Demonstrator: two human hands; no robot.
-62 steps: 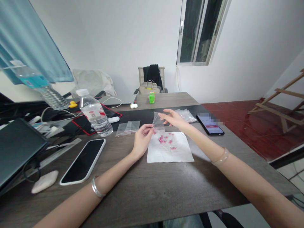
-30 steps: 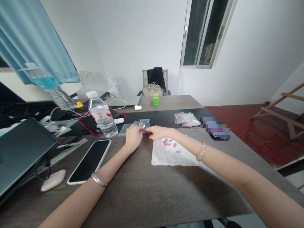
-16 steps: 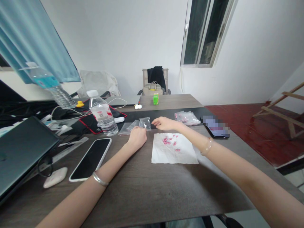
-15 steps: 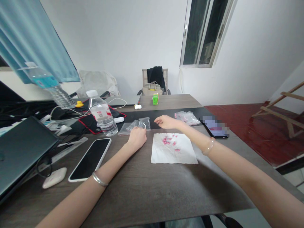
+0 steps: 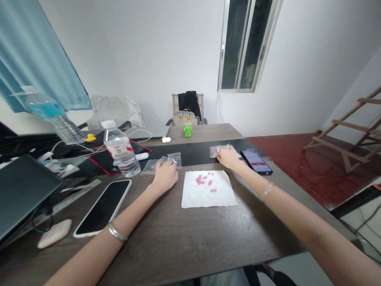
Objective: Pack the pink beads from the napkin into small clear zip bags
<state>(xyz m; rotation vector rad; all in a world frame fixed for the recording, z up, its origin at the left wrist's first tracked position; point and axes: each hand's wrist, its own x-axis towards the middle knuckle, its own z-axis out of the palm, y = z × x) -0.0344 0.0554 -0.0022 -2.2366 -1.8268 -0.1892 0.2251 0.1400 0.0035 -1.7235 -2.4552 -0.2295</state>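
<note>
My left hand (image 5: 166, 175) lies palm down at the near edge of some clear plastic bags (image 5: 175, 159), its fingers apart and resting on them. To the right, my right hand (image 5: 228, 157) is over a small pile of clear bags with something pink in them (image 5: 216, 151). Its fingers are bent down and closed at the top bag; the fingertips are partly hidden. Between my forearms, a white paper napkin (image 5: 190, 198) is spread on the table. Several small pink beads or pieces (image 5: 201, 180) lie scattered on its far half.
A phone with a lit screen (image 5: 257, 163) lies right of the bags. On the left are a white-edged phone (image 5: 104, 208), a water bottle (image 5: 122, 151), a pale mouse (image 5: 55, 233), a laptop (image 5: 24, 190) and cables. A green box (image 5: 187, 130) stands farther back.
My right hand has moved right, from above the dark strip to the pile of pink-filled bags. My left hand stays by the clear bags, its fingers now spread more. The view has shifted slightly right.
</note>
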